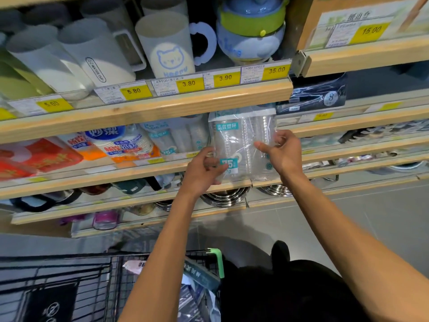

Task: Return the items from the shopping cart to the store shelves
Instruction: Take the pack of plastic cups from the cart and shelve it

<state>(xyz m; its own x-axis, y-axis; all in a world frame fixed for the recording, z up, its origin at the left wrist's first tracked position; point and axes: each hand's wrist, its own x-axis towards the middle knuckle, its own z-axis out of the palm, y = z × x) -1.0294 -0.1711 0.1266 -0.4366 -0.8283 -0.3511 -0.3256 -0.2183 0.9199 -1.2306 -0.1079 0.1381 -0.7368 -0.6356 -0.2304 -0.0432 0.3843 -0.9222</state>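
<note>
A clear plastic pack of disposable cups (241,140) with teal labels stands upright at the front edge of the second wooden shelf (130,175). My left hand (204,168) grips its lower left side, thumb across the teal "75" label. My right hand (282,152) pinches the wrapping on its right side. The black wire shopping cart (69,282) sits below at the lower left, with a few packaged items inside near its green handle end (218,259).
Similar cup packs (176,138) and paper cup packs (125,142) stand left of the held pack. Plastic mugs (166,45) fill the shelf above, behind yellow price tags. Steel bowls (225,196) lie on the shelf below. Grey tiled floor (348,224) lies to the right.
</note>
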